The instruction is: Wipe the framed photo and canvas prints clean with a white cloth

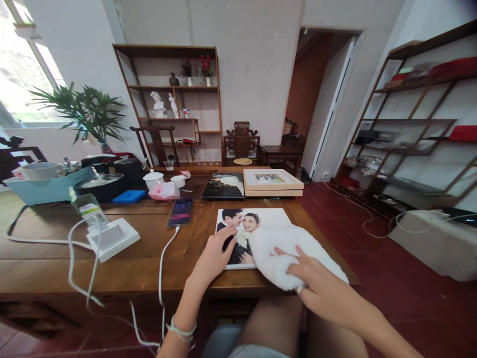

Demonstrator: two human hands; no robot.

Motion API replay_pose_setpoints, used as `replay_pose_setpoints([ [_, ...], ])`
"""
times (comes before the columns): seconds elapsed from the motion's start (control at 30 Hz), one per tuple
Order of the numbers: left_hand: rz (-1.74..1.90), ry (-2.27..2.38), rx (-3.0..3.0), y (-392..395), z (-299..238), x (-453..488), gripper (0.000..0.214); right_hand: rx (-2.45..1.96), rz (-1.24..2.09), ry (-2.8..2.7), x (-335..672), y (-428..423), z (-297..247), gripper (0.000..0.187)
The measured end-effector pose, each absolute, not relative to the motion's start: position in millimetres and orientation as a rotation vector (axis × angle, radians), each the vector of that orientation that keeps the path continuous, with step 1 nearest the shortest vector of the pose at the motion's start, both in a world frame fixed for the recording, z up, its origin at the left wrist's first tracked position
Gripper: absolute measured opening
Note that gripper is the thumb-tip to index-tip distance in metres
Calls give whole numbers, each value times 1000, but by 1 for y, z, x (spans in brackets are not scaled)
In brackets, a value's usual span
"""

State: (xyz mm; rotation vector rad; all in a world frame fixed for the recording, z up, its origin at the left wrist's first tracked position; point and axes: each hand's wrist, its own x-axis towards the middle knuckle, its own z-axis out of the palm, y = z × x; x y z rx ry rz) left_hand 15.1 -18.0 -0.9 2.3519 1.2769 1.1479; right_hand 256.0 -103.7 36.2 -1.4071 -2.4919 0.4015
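A flat photo panel [234,253] with a printed portrait of two people lies near the front edge of the wooden table. My left hand [215,253] rests on its left side, fingers stretched out and holding nothing. Over the right part of the panel spreads a fluffy white cloth [313,243], which hangs past the panel's right side. My right hand [311,278] presses on this cloth and grips its bunched near edge between thumb and fingers. The cloth hides the panel's right half.
Behind the panel lie a dark photo album [223,186] and stacked light wood frames [274,184]. A phone [179,212] with a white cable [162,258] is to the left, near a white stand [115,241], a pan [99,186], cups [153,179] and a blue bin [33,191].
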Motion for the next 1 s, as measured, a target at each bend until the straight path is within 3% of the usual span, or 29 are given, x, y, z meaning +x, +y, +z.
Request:
replay_pose_setpoints([
  [0.27, 1163, 1280, 2355, -19, 1, 15, 24, -1430, 119, -2465, 243, -10, 36, 34],
  [0.53, 1117, 1289, 2354, -18, -1, 15, 25, -1452, 63, -2467, 233, 56, 36, 38],
  [0.7, 1129, 1286, 2347, -18, -1, 14, 25, -1382, 44, -2513, 227, 28, 35, 42],
  [1.0, 1130, 1272, 2337, -18, 1, 16, 25, -1375, 255, -2590, 233, -99, 40, 39],
])
